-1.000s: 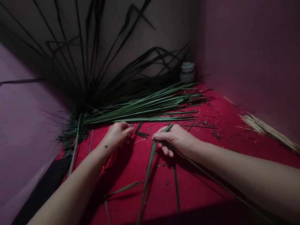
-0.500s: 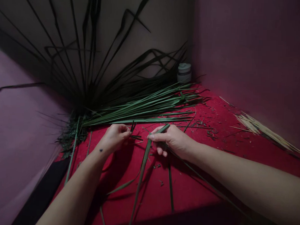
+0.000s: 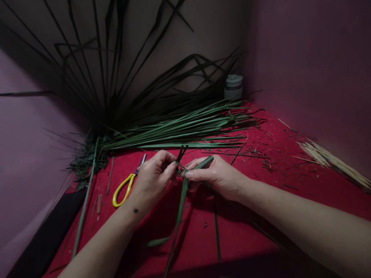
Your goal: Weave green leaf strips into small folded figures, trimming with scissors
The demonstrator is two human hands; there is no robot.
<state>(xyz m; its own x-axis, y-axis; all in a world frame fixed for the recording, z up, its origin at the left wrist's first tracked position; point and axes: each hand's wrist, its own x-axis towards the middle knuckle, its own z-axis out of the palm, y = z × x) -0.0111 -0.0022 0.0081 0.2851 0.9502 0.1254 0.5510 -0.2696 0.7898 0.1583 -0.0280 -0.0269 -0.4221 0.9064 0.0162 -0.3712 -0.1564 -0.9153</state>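
My left hand (image 3: 158,174) pinches a small cluster of dark green strips (image 3: 181,154), whose ends stick up above the fingertips. Close beside it, my right hand (image 3: 213,174) is closed on a long green leaf (image 3: 181,203). One part of that leaf lies folded across the top of the fingers, and another hangs down toward the bottom edge. The fingertips of both hands nearly meet where the strips and leaf come together; the exact crossing is partly hidden by the fingers.
Yellow-handled scissors (image 3: 123,190) lie left of my left hand on the red cloth (image 3: 237,234). Behind are a pile of green leaves (image 3: 173,132) and a lidded white container (image 3: 233,87). Pale sticks (image 3: 333,162) lie at right, with scraps scattered about.
My left hand has moved right with the dark strips, up to my right hand. The yellow scissors have come into view behind it. The whole view has shifted slightly.
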